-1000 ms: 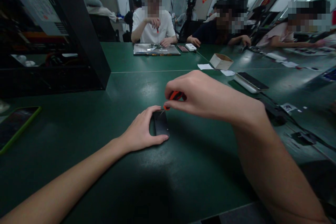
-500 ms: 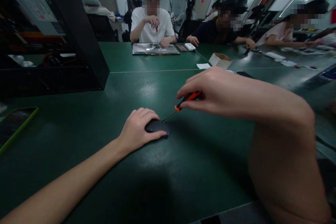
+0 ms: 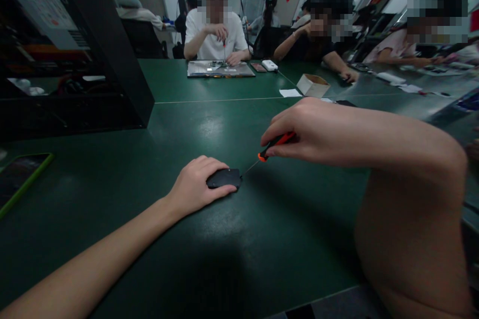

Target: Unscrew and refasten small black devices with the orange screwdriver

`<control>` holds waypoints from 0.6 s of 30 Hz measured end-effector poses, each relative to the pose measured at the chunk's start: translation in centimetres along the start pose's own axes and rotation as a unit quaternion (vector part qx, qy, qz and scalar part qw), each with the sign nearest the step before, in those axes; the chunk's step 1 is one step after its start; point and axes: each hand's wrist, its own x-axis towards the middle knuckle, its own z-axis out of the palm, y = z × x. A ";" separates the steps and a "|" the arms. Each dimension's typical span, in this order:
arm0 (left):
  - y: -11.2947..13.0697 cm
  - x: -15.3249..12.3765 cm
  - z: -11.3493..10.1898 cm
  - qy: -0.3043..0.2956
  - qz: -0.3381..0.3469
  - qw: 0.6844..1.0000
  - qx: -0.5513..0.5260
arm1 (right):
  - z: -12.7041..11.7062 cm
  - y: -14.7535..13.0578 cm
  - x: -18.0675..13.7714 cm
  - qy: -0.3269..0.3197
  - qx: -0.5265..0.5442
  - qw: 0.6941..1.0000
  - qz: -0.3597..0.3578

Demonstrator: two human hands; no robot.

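On the green table, my left hand [image 3: 196, 179] is closed around a dark computer mouse [image 3: 226, 178], thumb along its near side and fingers over the far side. My right hand [image 3: 288, 132] grips the orange and black handle of a screwdriver [image 3: 275, 147] between thumb and fingers. The screwdriver slants down to the left, with its thin shaft reaching the right end of the mouse. Whether the tip touches the mouse or stops just beside it is too small to tell.
A black rack [image 3: 123, 84] stands at the left, with a green-edged dark device [image 3: 24, 174] in front of it. Across the table [image 3: 179, 259], a person works on a flat panel [image 3: 198, 71]. A small open box [image 3: 313, 85] and white paper [image 3: 290, 93] lie beyond my right hand.
My right hand has shifted slightly right with the screwdriver, whose tip moved from the mouse's far side to its right end. The mouse's visible face now looks flatter and more squared. My left hand keeps its hold.
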 end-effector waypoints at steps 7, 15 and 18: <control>-0.1 -0.1 0.2 0.005 0.006 1.000 -0.006 | -0.3 -0.4 0.3 -0.009 -0.008 1.000 0.019; -0.2 -0.1 0.4 0.013 0.028 1.000 0.002 | -0.5 -0.4 0.8 -0.066 -0.001 0.997 0.035; -0.2 -0.1 0.5 0.016 0.028 0.999 0.001 | -0.6 -0.5 0.7 -0.071 0.003 0.997 0.034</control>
